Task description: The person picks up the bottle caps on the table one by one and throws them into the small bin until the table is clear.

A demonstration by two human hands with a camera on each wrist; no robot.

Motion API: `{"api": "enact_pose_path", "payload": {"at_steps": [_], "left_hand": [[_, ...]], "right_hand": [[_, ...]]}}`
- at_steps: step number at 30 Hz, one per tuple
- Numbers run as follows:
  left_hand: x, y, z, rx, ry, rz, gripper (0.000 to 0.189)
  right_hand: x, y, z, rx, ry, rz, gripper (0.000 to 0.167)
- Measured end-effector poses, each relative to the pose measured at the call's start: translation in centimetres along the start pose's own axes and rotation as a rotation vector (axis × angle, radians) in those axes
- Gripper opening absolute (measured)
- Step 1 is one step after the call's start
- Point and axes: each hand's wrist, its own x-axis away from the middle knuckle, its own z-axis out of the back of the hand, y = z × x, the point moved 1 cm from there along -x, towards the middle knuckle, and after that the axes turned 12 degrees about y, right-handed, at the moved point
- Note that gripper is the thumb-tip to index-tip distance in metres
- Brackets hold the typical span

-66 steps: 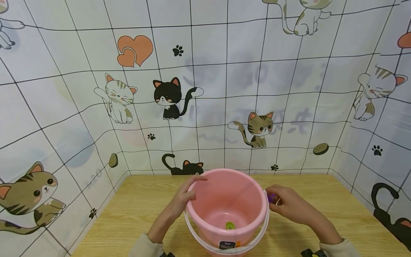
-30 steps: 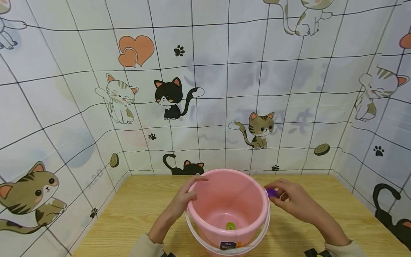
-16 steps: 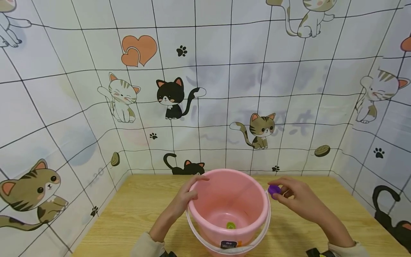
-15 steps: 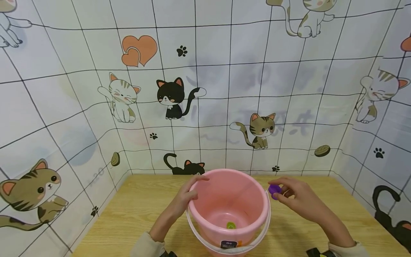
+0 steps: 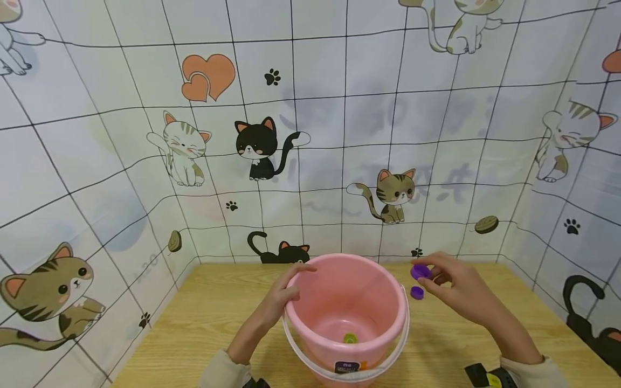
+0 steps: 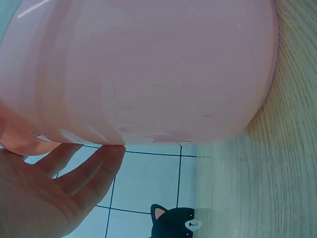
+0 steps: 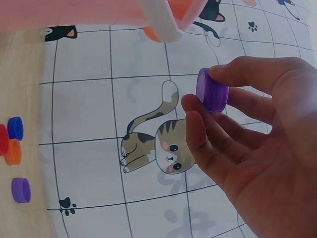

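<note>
A pink bucket [image 5: 346, 288] stands on the table, tilted slightly toward me, with a small green cap [image 5: 350, 338] at its bottom. At its left rim, my left hand [image 5: 274, 304] grips the bucket, the thumb over the rim and fingers against the outer wall [image 6: 163, 74] in the left wrist view. Raised to the right of the bucket, my right hand [image 5: 458, 285] pinches a purple bottle cap [image 7: 213, 90] between thumb and fingers. Below that hand, a second purple cap [image 5: 416, 293] lies on the table beside the bucket.
In the right wrist view, a blue cap [image 7: 15, 129], an orange cap [image 7: 13, 151] and part of a red cap [image 7: 3, 140] lie together on the table. The bucket's white handle [image 5: 359, 376] hangs toward me. Cat-patterned cloth walls [image 5: 320, 118] enclose the table [image 5: 223, 285].
My right hand has moved up and away from the bucket's right side, lifting the purple cap. A second purple cap on the table has come into sight. The left hand stays on the rim.
</note>
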Motion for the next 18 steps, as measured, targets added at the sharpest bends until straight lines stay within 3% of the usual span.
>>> {"api": "enact_pose_path", "payload": {"at_steps": [7,18], "left_hand": [[-0.1,0.0,-0.1,-0.004,0.0,-0.011,0.064],[0.0,-0.2,0.1,-0.009,0.014,-0.004,0.065]], "right_hand": [[-1.2,-0.9,0.9,0.067,0.037,0.006,0.032],[-3.1,-2.5,1.3,0.095,0.06,0.093,0.033]]}}
